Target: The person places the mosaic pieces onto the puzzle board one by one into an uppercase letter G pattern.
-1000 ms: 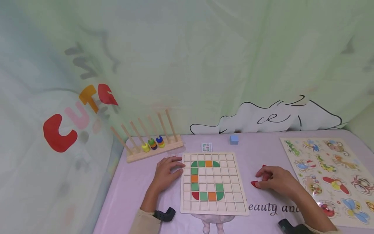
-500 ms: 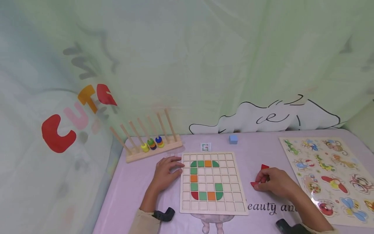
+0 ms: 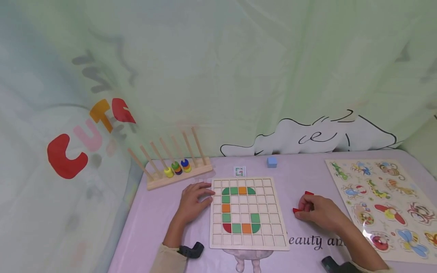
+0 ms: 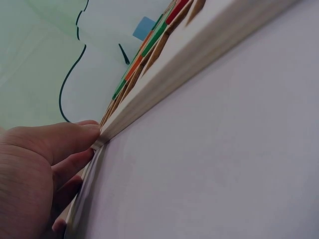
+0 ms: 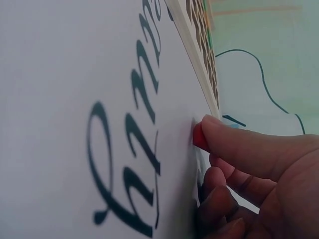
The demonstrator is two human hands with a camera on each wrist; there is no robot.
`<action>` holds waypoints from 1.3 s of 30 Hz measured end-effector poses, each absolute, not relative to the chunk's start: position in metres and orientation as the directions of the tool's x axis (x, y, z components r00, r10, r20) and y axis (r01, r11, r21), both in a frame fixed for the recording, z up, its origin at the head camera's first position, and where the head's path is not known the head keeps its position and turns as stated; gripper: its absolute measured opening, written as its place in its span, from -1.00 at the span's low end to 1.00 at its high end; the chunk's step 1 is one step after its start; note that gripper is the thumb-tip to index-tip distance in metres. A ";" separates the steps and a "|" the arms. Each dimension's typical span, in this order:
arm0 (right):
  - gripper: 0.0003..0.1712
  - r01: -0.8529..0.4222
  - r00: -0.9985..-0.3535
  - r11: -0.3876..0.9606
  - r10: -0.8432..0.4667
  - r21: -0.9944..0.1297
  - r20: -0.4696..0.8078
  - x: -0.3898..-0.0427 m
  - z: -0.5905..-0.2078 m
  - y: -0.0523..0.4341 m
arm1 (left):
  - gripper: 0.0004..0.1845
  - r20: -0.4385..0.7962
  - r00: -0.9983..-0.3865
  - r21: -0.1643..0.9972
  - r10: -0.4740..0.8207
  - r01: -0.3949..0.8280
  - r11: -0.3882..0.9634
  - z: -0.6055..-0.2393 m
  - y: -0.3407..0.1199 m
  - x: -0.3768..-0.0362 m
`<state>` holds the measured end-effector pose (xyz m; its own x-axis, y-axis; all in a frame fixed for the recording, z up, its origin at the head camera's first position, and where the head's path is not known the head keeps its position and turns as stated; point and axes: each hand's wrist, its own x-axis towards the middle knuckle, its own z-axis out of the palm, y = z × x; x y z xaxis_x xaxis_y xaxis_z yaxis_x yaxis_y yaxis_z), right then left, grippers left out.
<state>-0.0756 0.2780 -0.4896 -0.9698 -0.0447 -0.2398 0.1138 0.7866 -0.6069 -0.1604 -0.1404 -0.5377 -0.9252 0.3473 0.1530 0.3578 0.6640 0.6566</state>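
Note:
A wooden grid board point(image 3: 270, 236) lies flat on the lilac table and bears green, orange and red tiles in a loop. My left hand point(image 3: 195, 200) rests beside its left edge, and its fingers point(image 4: 75, 133) touch that edge in the left wrist view. Right of the board my right hand point(image 3: 311, 211) is curled over small red tiles. One red tile point(image 3: 296, 210) is pinched at my fingertips and shows as a red tile point(image 5: 199, 135) under a finger in the right wrist view. Another red tile point(image 3: 309, 193) peeks out behind the knuckles.
A wooden peg rack point(image 3: 177, 178) with coloured rings stands at the back left. A blue cube point(image 3: 272, 162) and a small card point(image 3: 240, 171) lie behind the board. An animal puzzle board point(image 3: 382, 204) fills the right side. A printed curtain hangs behind the table.
My right hand has drawn slightly left and back, with its fingers curling tighter round the red tile. The left hand and the board have not moved.

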 end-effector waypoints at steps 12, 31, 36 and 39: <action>-0.76 0.149 -0.966 0.775 -0.017 -0.614 -0.256 -0.076 -0.490 0.276 | -0.82 0.149 -0.926 0.660 0.346 0.354 0.663 -0.537 -0.140 -0.160; -0.74 0.174 -0.960 0.733 -0.023 -0.658 -0.280 -0.075 -0.487 0.269 | -0.82 0.154 -0.928 0.659 0.339 0.352 0.664 -0.539 -0.141 -0.160; -0.74 0.215 -0.951 0.688 -0.015 -0.694 -0.310 -0.075 -0.485 0.261 | -0.82 0.161 -0.926 0.660 0.341 0.358 0.660 -0.537 -0.140 -0.159; -0.74 0.216 -0.950 0.670 -0.023 -0.710 -0.311 -0.076 -0.486 0.256 | -0.82 0.161 -0.926 0.654 0.341 0.359 0.666 -0.537 -0.140 -0.160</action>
<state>-0.0764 0.2564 -0.4864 -0.9500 -0.0233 -0.3113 0.2162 0.6702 -0.7100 -0.1596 -0.1400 -0.5373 -0.9262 0.3412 0.1605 0.3587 0.6659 0.6541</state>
